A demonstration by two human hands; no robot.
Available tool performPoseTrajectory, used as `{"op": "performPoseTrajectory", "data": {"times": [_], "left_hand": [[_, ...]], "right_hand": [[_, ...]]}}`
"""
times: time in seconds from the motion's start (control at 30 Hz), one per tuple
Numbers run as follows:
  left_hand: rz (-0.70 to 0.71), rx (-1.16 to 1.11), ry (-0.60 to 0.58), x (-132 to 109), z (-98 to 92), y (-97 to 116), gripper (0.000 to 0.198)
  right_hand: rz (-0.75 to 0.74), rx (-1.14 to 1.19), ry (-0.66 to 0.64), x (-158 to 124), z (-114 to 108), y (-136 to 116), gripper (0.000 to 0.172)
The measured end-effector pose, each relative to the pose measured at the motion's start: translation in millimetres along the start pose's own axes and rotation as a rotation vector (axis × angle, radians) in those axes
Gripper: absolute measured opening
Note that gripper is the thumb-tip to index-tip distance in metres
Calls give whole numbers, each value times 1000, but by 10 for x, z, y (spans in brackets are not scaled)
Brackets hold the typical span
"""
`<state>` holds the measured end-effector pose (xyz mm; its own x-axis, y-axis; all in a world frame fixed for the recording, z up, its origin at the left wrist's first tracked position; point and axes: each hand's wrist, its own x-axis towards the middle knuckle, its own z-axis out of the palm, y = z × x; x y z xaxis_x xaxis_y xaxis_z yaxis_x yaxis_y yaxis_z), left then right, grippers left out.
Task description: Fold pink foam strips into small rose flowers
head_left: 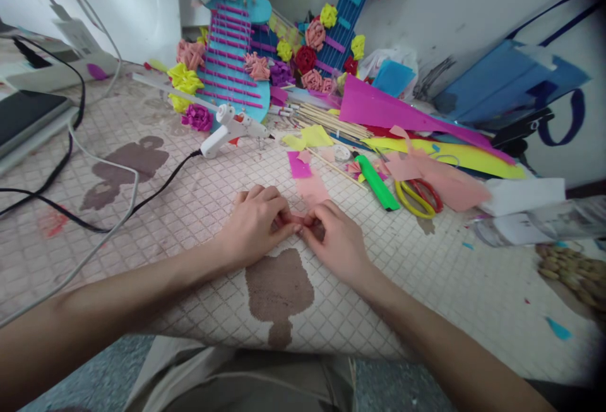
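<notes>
A white power strip (29, 76) bearing a plugged-in white charger (78, 36) lies far left, behind a dark-topped slab (31, 118). Far right, a blue bag (492, 77) with navy straps stands by the pale wall (461, 2); nearer, brown nuts (570, 273) are heaped.

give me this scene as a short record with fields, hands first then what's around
left hand grip: thumb and fingers pinching a small pink strip
right hand grip: pinching apparently the same strip, close beside the left
surface: diamond-patterned table cover
just beyond hands: flat pink paper
toward left: white glue gun, black cord
toward right: green cutter, scissors with yellow and red handles
behind: wooden sticks, light-blue panel with purple bars, paper flowers
</notes>
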<state>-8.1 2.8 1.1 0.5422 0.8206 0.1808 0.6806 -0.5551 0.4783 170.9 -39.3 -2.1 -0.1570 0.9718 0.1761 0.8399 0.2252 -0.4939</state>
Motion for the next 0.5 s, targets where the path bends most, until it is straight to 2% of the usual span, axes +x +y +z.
{"op": "performPoseTrajectory", "data": {"times": [0.13, 0.33, 0.5], "left_hand": [[-2, 24, 1, 6, 10, -11, 17], [17, -31, -7, -4, 25, -66, 3], [-25, -116, 45, -20, 25, -78, 14]], "right_hand": [[0, 54, -28, -9, -23, 17, 3], [-12, 148, -58, -22, -88, 30, 12], [40, 181, -53, -19, -80, 38, 17]]}}
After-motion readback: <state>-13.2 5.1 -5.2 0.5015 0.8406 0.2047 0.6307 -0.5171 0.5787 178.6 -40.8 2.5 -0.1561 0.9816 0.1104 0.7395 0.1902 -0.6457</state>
